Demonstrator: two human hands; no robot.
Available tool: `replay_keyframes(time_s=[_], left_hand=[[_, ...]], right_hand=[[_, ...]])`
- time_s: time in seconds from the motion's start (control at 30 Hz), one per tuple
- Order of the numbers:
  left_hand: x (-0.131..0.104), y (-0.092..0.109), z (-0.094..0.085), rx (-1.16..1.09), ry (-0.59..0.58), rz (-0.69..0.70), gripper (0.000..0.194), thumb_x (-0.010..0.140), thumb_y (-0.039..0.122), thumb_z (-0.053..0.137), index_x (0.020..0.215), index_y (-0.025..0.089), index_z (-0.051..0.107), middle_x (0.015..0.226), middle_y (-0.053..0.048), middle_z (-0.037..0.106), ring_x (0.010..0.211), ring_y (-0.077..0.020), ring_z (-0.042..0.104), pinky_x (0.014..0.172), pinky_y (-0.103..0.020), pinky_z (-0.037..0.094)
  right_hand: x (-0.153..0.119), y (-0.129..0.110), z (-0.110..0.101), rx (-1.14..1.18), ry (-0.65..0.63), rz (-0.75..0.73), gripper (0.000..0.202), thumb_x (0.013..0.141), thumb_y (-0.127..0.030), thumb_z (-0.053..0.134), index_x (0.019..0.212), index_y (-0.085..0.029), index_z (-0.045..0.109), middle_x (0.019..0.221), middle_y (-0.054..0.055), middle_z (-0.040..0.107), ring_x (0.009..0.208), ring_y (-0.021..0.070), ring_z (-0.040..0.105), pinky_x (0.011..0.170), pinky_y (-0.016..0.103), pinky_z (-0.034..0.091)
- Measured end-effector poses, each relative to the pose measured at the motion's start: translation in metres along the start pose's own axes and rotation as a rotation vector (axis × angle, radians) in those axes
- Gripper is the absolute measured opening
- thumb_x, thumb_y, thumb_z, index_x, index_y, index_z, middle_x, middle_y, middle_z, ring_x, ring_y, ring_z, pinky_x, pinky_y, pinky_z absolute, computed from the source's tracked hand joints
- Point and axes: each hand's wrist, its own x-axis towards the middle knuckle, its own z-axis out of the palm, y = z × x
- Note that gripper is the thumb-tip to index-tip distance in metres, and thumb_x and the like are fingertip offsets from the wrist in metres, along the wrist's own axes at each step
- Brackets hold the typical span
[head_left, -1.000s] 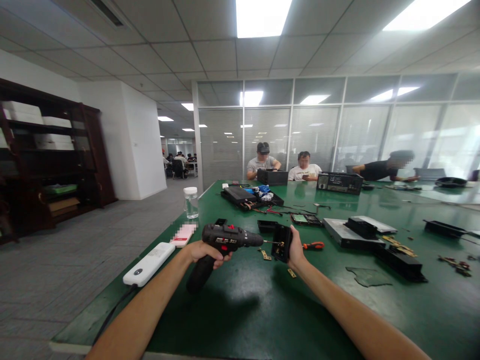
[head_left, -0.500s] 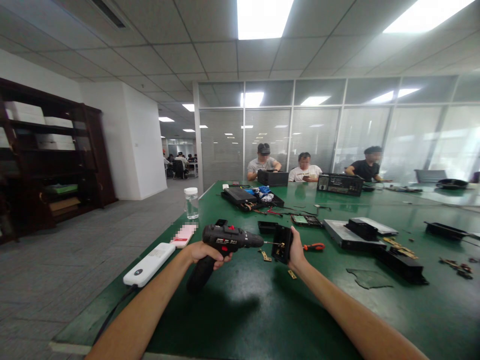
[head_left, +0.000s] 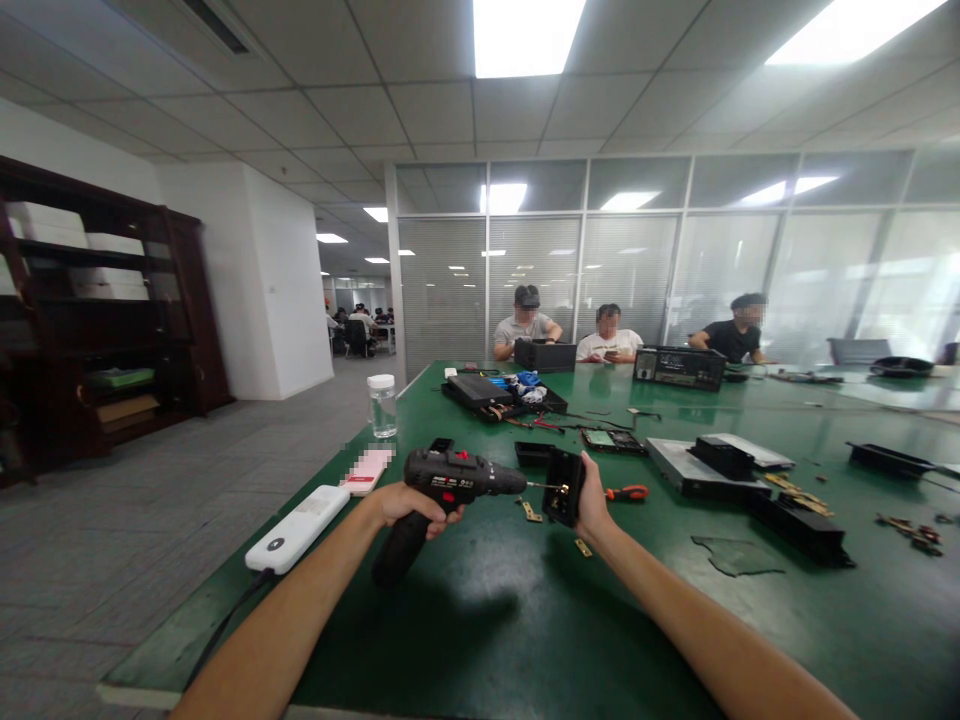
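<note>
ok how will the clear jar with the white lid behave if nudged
The jar looks taller than wide, so might tip if pushed high up. Its smooth sides could be slippery. Standing by the left edge of the table, it may fall if pushed that way.

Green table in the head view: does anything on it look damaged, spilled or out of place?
Possibly: a clear sheet right of the hands on the green table has an uneven outline, perhaps broken. Small brass-coloured pieces lie loose near the held black housing. No spill shows.
</note>
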Motion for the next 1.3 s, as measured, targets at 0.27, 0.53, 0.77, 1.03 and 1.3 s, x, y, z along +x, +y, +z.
replay_keyframes(time_s=[0.27,0.53,0.77,1.03,1.3], left_hand=[[0.0005,-0.0005,-0.0007,0.014,-0.009,0.000,0.038,0.061,0.019,0.062,0.097,0.010,0.053,0.083,-0.004,0.049,0.057,-0.0089,0.044,0.054,-0.024,0.036],[0.0003,-0.0007,0.0003,0.005,-0.007,0.010,0.037,0.061,0.018,0.063,0.096,0.011,0.053,0.081,-0.004,0.049,0.056,-0.0091,0.044,0.053,-0.023,0.037],[-0.0001,0.0002,0.0004,-0.020,0.009,-0.017,0.039,0.060,0.018,0.064,0.097,0.011,0.054,0.082,-0.004,0.050,0.057,-0.0089,0.044,0.054,-0.023,0.037],[0.0001,-0.0003,-0.0001,-0.044,0.013,-0.026,0.039,0.059,0.017,0.066,0.096,0.009,0.055,0.082,-0.004,0.050,0.056,-0.0083,0.045,0.053,-0.022,0.037],[0.0004,-0.0009,-0.0007,-0.036,0.010,-0.016,0.039,0.060,0.017,0.065,0.096,0.009,0.054,0.083,-0.005,0.050,0.057,-0.0087,0.046,0.053,-0.023,0.037]], right_hand=[[-0.0003,-0.0007,0.0006,0.006,0.005,0.011,0.039,0.069,-0.058,0.046,0.068,-0.020,0.057,0.045,-0.001,0.052,0.051,0.0193,0.056,0.049,0.031,0.044],[0.0001,0.0013,-0.0010,-0.011,0.005,0.010,0.040,0.069,-0.058,0.045,0.069,-0.021,0.057,0.045,-0.001,0.051,0.048,0.0187,0.055,0.048,0.031,0.044],[0.0020,0.0020,-0.0018,-0.025,0.017,0.029,0.041,0.069,-0.060,0.043,0.069,-0.021,0.057,0.044,0.000,0.051,0.047,0.0193,0.054,0.047,0.032,0.044],[0.0005,0.0015,-0.0019,-0.029,0.007,0.029,0.042,0.068,-0.061,0.044,0.067,-0.021,0.057,0.047,0.000,0.053,0.047,0.0185,0.054,0.047,0.032,0.044],[-0.0009,0.0011,-0.0006,-0.023,-0.002,0.021,0.042,0.068,-0.061,0.044,0.068,-0.020,0.058,0.047,0.000,0.053,0.044,0.0168,0.052,0.047,0.031,0.043]])
